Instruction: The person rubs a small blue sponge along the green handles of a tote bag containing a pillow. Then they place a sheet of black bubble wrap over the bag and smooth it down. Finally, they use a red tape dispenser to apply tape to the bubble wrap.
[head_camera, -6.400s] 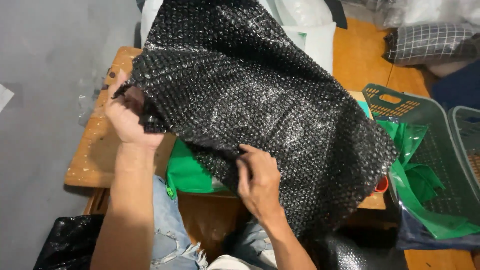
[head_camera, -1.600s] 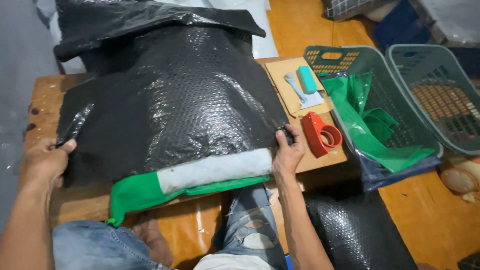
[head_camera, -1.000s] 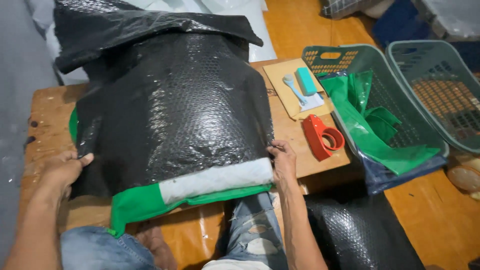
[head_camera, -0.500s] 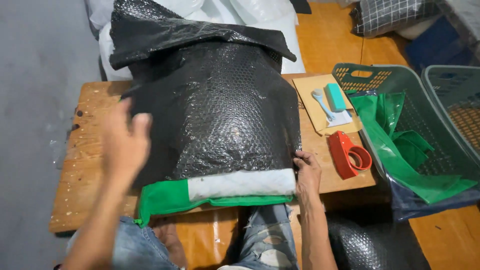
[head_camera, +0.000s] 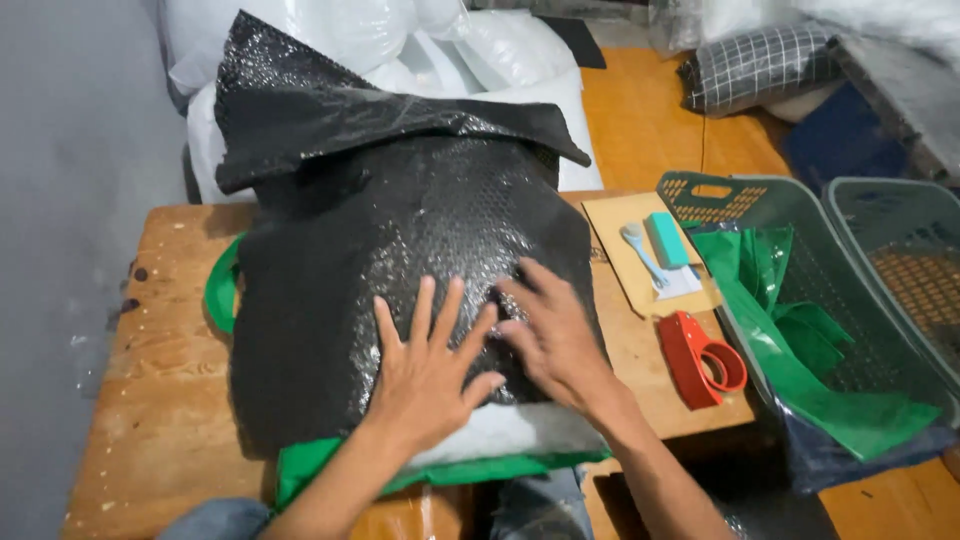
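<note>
Your left hand (head_camera: 428, 368) flat, fingers spread wide, palm pressing black bubble wrap (head_camera: 400, 260) near its near edge. Your right hand (head_camera: 552, 338) also open, fingers extended, laid on wrap just right of left hand, nearly touching. Neither grips anything. Wrap covers green-and-white bag (head_camera: 470, 455) on wooden table (head_camera: 150, 400). Red tape dispenser (head_camera: 700, 358) right, near green basket (head_camera: 800, 260).

Two hands, the left hand (head_camera: 425, 365) and the right hand (head_camera: 550, 335), lie on one sheet of black bubble wrap (head_camera: 400, 230). One wooden table (head_camera: 150, 390). Two green plastic baskets, one (head_camera: 800, 250) near, one (head_camera: 900, 250) beyond. One red tape dispenser (head_camera: 700, 358). One brown envelope (head_camera: 625, 255). One checked cushion (head_camera: 755, 65).
</note>
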